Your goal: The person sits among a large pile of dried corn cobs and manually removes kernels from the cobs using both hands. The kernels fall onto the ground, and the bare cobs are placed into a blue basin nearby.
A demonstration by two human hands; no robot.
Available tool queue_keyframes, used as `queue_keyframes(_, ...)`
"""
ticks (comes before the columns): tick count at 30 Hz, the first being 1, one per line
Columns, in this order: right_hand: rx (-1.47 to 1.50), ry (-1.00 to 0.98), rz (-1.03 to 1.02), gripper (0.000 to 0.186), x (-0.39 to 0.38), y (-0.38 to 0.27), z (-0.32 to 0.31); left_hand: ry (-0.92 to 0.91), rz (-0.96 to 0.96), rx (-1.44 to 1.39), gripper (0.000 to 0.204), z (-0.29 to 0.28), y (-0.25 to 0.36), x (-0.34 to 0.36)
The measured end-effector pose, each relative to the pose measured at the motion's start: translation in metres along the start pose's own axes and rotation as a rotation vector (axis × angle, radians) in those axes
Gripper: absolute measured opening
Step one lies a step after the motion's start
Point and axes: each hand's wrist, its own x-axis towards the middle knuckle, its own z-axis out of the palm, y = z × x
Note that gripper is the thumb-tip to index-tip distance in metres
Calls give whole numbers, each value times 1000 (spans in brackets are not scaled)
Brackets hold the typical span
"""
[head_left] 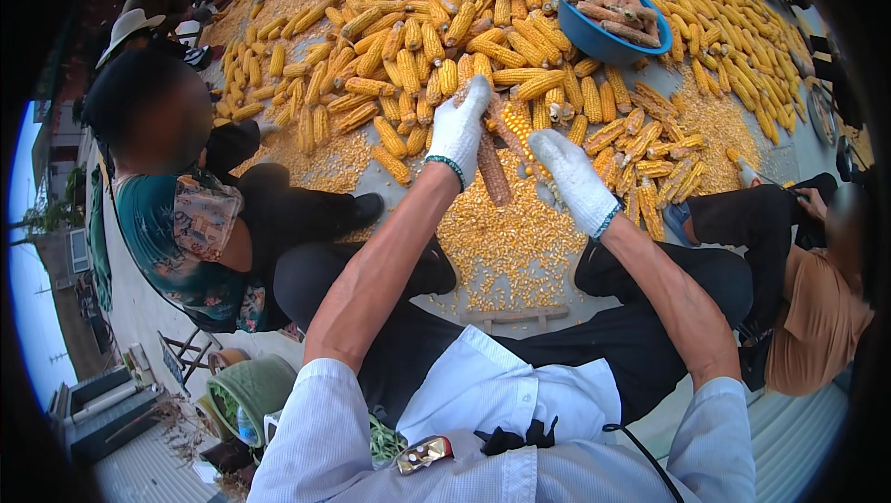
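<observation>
My left hand, in a white knitted glove with a green cuff, is closed round a bare reddish-brown corn cob, whose lower end points down toward me. A partly shelled ear of corn is gripped by my right hand, gloved the same way. Yellow kernels still line one side of that ear, and its stripped side faces the cob. The two touch or nearly touch; my fingers hide the exact contact. Below both hands lies a spread of loose kernels on the ground between my feet.
A large heap of yellow corn ears covers the ground ahead. In it stands a blue basin of bare cobs. Partly stripped ears lie to the right. People sit close on both sides. A wooden piece lies nearest me.
</observation>
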Motion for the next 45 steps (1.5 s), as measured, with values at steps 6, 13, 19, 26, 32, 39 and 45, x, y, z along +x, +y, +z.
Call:
queue_keyframes(6,-125,25,-15,50,11,6,-9,-104,-116,-121,41,5,16,-10)
queue_keyframes(13,-711,106,-260,53,13,6,0,-76,-85,-246,48,2,-3,-1)
queue_keyframes(19,-774,63,-269,55,13,5,3,62,-48,-110,45,-1,-11,4)
queue_keyframes(26,-246,18,-103,47,18,16,4,199,55,17,46,1,-16,8)
queue_keyframes(32,196,-14,84,38,8,8,7,100,20,-242,42,7,-9,7)
queue_keyframes(39,52,106,27,45,4,8,9,25,-92,-165,43,5,-8,5)
queue_keyframes(45,-367,138,-186,45,16,24,-2,-21,-58,-167,41,10,-2,-1)
